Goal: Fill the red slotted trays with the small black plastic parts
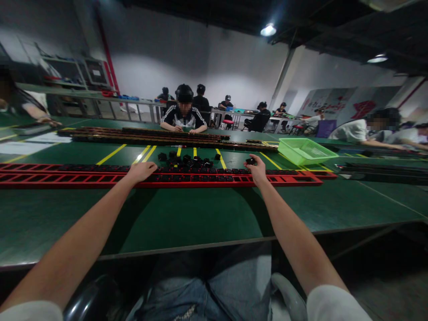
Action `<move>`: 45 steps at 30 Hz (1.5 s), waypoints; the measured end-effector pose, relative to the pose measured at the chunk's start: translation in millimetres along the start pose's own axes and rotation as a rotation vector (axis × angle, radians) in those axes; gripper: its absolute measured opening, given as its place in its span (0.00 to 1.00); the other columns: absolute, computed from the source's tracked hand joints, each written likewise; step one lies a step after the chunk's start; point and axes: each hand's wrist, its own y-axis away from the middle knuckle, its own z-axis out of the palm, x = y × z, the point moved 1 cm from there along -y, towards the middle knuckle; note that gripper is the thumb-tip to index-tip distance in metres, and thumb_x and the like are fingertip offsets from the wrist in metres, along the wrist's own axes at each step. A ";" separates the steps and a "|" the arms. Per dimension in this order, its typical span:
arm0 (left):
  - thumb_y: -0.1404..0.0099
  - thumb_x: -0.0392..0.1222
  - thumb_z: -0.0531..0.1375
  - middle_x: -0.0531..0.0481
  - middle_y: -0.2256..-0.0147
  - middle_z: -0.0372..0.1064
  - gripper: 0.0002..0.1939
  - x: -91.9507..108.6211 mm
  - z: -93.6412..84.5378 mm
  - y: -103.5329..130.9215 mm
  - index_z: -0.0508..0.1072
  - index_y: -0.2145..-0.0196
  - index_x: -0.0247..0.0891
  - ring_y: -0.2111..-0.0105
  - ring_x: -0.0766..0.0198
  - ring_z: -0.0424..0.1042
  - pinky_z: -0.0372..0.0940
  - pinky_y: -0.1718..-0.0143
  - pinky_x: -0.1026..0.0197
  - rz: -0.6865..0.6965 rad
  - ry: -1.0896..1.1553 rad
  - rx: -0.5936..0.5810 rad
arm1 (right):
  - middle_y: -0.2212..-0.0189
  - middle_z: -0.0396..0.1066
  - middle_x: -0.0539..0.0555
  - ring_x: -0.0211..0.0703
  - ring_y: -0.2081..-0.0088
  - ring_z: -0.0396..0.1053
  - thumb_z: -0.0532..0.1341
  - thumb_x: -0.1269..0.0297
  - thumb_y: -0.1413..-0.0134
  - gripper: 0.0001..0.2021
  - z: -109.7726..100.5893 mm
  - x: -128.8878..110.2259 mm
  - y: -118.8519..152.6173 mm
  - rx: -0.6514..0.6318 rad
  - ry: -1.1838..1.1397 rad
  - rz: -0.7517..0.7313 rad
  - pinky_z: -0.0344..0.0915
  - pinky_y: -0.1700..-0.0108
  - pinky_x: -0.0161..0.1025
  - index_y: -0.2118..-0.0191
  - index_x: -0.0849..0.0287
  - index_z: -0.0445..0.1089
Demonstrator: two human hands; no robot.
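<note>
Long red frames [281, 180] with rows of slots lie side by side across the green table. Black square pieces [203, 178] fill several slots in the middle, while slots toward both ends look unfilled. My left hand [143, 171] rests at the frames left of centre, its fingers pressed together; whatever they hold, if anything, is hidden. Over the right part of the frames, my right hand [257, 168] pinches a small black piece [250, 161] between thumb and fingers. Just behind the frames, between my hands, lies a loose pile of black pieces [194, 161].
A light green basket [305, 150] stands at the back right. Long dark strips [150, 136] are stacked across the table behind the pile. Opposite, a person [183, 113] sits at the table. White papers [30, 143] lie at the left, more dark strips [384, 173] at the right.
</note>
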 end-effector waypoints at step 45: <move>0.27 0.55 0.41 0.42 0.44 0.71 0.29 -3.7 2.6 -4.6 0.73 0.45 0.41 0.43 0.47 0.69 0.60 0.44 0.50 -0.017 -0.003 -0.030 | 0.74 0.69 0.52 0.42 0.71 0.64 0.64 0.48 0.52 0.18 11.7 -31.4 28.1 -0.436 0.582 -0.210 0.61 0.67 0.39 0.67 0.60 0.72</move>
